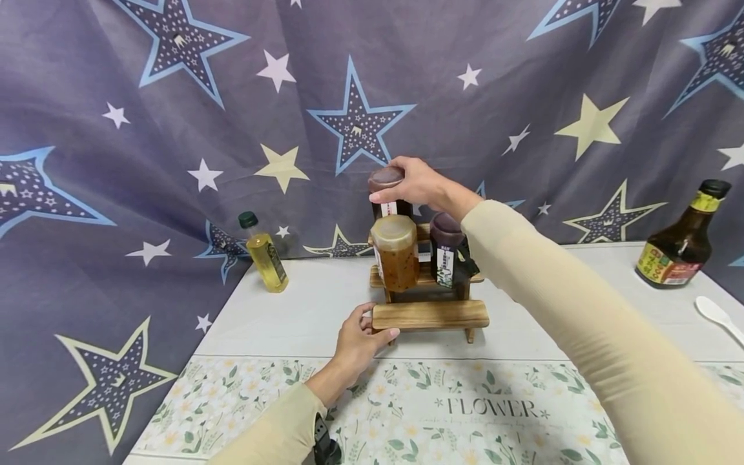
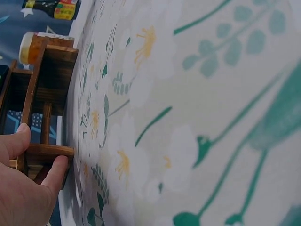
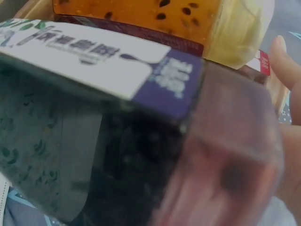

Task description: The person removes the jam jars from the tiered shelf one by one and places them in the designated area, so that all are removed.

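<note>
A tiered wooden rack (image 1: 430,315) stands on the table. My left hand (image 1: 356,339) grips the left end of its lowest shelf, thumb in front; the left wrist view shows thumb and finger (image 2: 55,175) at the wood. On the top tier, my right hand (image 1: 423,184) holds a dark jar (image 1: 386,177) by its lid, from above. Lower on the rack sit an orange jar (image 1: 397,261) of seeded preserve with a pale lid and a dark purple-lidded jar (image 1: 445,255). That purple-lidded jar (image 3: 225,141) fills much of the right wrist view.
A small yellow oil bottle (image 1: 266,258) with a green cap stands left of the rack. At the far right are a brown sauce bottle (image 1: 677,242) and a white spoon (image 1: 717,315). A floral mat (image 1: 465,394) covers the table front; a starry curtain (image 1: 325,39) hangs behind.
</note>
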### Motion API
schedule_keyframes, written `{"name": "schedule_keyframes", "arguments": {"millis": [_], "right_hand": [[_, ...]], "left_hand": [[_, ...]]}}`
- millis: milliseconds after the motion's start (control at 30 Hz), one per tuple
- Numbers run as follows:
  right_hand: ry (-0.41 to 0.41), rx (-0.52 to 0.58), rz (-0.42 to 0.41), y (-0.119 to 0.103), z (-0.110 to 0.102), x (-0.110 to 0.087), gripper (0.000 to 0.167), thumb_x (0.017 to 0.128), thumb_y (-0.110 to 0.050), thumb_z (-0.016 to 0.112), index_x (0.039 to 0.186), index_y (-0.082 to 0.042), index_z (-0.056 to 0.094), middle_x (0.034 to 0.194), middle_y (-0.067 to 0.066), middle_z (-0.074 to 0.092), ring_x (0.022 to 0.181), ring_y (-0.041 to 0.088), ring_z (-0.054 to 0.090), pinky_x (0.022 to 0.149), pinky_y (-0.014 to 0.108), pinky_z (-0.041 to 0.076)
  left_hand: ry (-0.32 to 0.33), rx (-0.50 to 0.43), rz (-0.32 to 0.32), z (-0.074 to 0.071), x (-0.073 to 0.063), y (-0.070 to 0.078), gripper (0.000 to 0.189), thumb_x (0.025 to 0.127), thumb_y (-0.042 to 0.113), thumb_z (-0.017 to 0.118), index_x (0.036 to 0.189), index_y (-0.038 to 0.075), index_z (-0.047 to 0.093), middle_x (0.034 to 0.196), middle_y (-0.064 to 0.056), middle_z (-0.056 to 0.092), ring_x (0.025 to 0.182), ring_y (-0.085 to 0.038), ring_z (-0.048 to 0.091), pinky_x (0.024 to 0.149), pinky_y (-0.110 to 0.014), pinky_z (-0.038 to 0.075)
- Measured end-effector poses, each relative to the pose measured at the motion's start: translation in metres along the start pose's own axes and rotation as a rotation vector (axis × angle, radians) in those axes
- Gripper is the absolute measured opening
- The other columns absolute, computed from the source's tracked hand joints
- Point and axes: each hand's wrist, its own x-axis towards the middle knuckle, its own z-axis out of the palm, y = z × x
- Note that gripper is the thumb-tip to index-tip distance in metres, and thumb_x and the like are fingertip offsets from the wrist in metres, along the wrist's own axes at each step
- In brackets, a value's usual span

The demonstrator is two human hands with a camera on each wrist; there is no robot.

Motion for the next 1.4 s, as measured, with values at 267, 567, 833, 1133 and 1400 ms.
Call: {"name": "schedule_keyframes", "arguments": {"millis": [267, 567, 833, 1133, 1400], "right_hand": [[-0.001, 0.032, -0.009, -0.001, -0.001, -0.002, 0.067, 0.082, -0.026, 0.078, 0.135, -0.005, 0.043, 0.12, 0.012, 0.054, 0.107, 0.025, 0.053, 0.094, 0.039, 0.044], [0.01, 0.063, -0.012, 0.002, -0.002, -0.001, 0.065, 0.079, -0.025, 0.081, 0.132, -0.008, 0.048, 0.118, 0.011, 0.056, 0.105, 0.025, 0.054, 0.094, 0.039, 0.044], [0.069, 0.099, -0.041, 0.004, -0.008, -0.003, 0.056, 0.075, -0.019, 0.085, 0.122, -0.004, 0.059, 0.107, 0.01, 0.061, 0.094, 0.022, 0.057, 0.083, 0.031, 0.048], [0.176, 0.11, -0.044, 0.004, -0.044, -0.011, 0.06, 0.071, -0.022, 0.088, 0.122, -0.005, 0.061, 0.107, 0.009, 0.062, 0.093, 0.02, 0.056, 0.087, 0.035, 0.047], [0.226, 0.059, -0.005, 0.009, -0.072, -0.025, 0.071, 0.07, -0.029, 0.088, 0.13, -0.008, 0.057, 0.113, 0.008, 0.059, 0.096, 0.019, 0.054, 0.08, 0.03, 0.046]], "left_hand": [[-0.003, -0.004, 0.013, 0.0, 0.001, 0.001, 0.075, 0.083, 0.015, 0.078, 0.145, 0.005, 0.037, 0.11, -0.013, 0.062, 0.097, -0.023, 0.062, 0.075, -0.031, 0.054], [-0.002, -0.001, 0.019, 0.001, -0.001, -0.001, 0.075, 0.083, 0.016, 0.078, 0.145, 0.005, 0.037, 0.11, -0.013, 0.062, 0.096, -0.022, 0.062, 0.075, -0.032, 0.054], [0.005, 0.004, 0.023, 0.002, 0.0, -0.002, 0.075, 0.082, 0.016, 0.078, 0.144, 0.005, 0.038, 0.108, -0.013, 0.063, 0.094, -0.021, 0.062, 0.074, -0.031, 0.054], [0.006, -0.005, 0.022, 0.002, 0.001, -0.001, 0.074, 0.082, 0.014, 0.079, 0.144, 0.005, 0.039, 0.11, -0.013, 0.064, 0.095, -0.022, 0.063, 0.075, -0.03, 0.055], [0.014, 0.007, 0.017, 0.002, 0.001, -0.002, 0.074, 0.082, 0.015, 0.079, 0.144, 0.005, 0.039, 0.112, -0.013, 0.064, 0.098, -0.022, 0.062, 0.076, -0.031, 0.055]]}}
